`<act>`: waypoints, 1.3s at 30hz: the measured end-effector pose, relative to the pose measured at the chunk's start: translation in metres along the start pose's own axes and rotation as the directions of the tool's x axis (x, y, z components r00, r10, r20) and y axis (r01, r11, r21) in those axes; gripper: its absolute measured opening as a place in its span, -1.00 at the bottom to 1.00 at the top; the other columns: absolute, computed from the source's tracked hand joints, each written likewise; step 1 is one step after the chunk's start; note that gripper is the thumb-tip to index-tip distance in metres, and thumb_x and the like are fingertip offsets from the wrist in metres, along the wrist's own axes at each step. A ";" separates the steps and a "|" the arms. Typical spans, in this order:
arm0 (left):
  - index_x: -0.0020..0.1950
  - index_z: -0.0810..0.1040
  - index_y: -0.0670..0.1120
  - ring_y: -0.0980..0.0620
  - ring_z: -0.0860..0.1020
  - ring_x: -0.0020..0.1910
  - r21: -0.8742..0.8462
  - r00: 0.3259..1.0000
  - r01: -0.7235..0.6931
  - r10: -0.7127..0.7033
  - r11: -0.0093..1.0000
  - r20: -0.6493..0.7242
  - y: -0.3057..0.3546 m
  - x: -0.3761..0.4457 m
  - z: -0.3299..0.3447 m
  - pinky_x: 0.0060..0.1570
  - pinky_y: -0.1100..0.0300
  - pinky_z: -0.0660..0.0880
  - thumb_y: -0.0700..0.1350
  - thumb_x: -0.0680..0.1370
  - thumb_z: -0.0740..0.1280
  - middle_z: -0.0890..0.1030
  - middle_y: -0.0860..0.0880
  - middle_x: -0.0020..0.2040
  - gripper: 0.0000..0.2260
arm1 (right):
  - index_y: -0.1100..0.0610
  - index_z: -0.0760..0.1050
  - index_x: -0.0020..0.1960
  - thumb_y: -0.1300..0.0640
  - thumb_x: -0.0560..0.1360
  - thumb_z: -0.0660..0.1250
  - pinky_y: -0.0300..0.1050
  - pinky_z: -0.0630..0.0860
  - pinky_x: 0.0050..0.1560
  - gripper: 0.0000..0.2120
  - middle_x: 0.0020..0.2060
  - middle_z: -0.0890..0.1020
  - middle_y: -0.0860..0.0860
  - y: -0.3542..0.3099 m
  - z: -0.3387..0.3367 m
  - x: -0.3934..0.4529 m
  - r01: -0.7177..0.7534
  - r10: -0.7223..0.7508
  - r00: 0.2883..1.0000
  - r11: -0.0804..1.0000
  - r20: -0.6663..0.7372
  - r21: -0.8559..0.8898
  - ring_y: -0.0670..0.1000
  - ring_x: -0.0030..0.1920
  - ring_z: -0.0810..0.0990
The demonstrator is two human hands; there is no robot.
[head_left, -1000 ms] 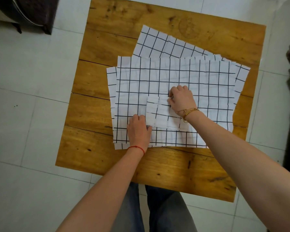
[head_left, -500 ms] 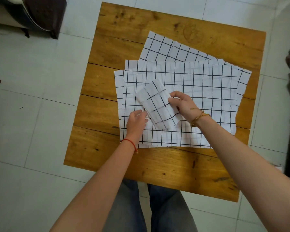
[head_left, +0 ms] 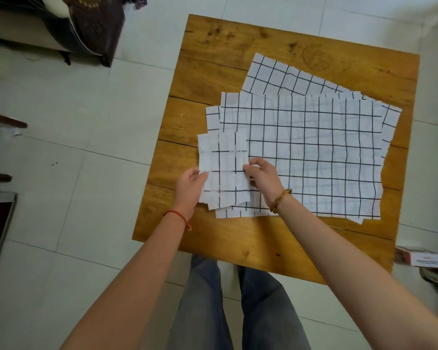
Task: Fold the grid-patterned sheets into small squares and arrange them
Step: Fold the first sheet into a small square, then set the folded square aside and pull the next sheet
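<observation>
A folded grid-patterned sheet (head_left: pixel 224 168) is held over the left edge of the wooden table (head_left: pixel 238 59). My left hand (head_left: pixel 189 190) grips its lower left edge, thumb on top. My right hand (head_left: pixel 263 180) pinches its right edge. Under and to the right lies a stack of unfolded grid-patterned sheets (head_left: pixel 314 152), fanned out, with one more sheet (head_left: pixel 283 77) poking out at the back.
Bare wood shows along the table's near edge and far side. White tiled floor surrounds the table. A dark bag (head_left: pixel 94 24) stands on the floor at top left. A small box (head_left: pixel 420 258) lies off the table's near right corner. My legs are under the table.
The folded sheet was lifted off the stack, turned, and carried left to the table's left edge with both hands. The camera view has shifted, too.
</observation>
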State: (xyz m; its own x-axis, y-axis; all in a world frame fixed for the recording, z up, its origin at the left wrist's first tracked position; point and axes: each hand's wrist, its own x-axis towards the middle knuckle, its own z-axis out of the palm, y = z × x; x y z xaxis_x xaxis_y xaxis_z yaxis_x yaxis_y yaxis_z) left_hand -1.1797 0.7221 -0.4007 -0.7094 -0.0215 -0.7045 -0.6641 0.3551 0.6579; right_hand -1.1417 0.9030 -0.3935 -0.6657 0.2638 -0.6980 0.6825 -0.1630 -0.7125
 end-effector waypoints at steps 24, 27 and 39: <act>0.14 0.58 -0.15 0.01 0.60 -0.12 0.419 0.960 -0.186 0.255 0.889 -0.113 -0.093 0.005 -0.146 -0.18 0.27 0.52 -0.28 0.49 0.35 0.65 -0.06 -0.04 -0.77 | 0.16 0.47 -0.06 0.03 0.56 0.13 -0.10 0.48 -0.28 -0.76 -0.20 0.59 0.09 0.071 0.176 -0.027 0.043 -0.075 0.997 0.455 0.010 -0.889 0.07 -0.26 0.52; 0.16 0.56 -0.12 0.01 0.57 -0.10 0.472 0.950 -0.206 0.290 0.857 -0.113 -0.093 0.005 -0.148 -0.14 0.15 0.57 -0.25 0.49 0.36 0.62 -0.06 0.00 -0.75 | 0.16 0.45 -0.04 0.01 0.56 0.15 -0.12 0.41 -0.28 -0.77 -0.17 0.59 0.09 0.071 0.174 -0.027 0.045 -0.059 0.998 0.447 0.021 -0.893 0.07 -0.25 0.50; 0.28 0.49 -0.10 -0.04 0.46 0.16 0.672 0.802 -0.474 0.594 0.569 0.062 -0.071 0.002 -0.120 0.12 0.08 0.49 -0.25 0.49 0.34 0.54 -0.05 0.18 -0.64 | 0.17 0.40 0.06 0.12 0.51 0.29 -0.07 0.46 -0.03 -0.82 -0.08 0.49 0.08 0.074 0.091 -0.027 0.103 -0.472 0.860 0.533 -0.194 -0.840 0.06 -0.07 0.45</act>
State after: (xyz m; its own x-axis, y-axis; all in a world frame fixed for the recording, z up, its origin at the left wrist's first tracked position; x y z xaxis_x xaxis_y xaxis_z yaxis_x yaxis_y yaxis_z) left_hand -1.1628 0.5847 -0.4168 -0.9490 0.2514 -0.1902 0.1166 0.8404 0.5293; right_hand -1.1006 0.7975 -0.4338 -0.8361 0.4881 -0.2504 0.5485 0.7387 -0.3917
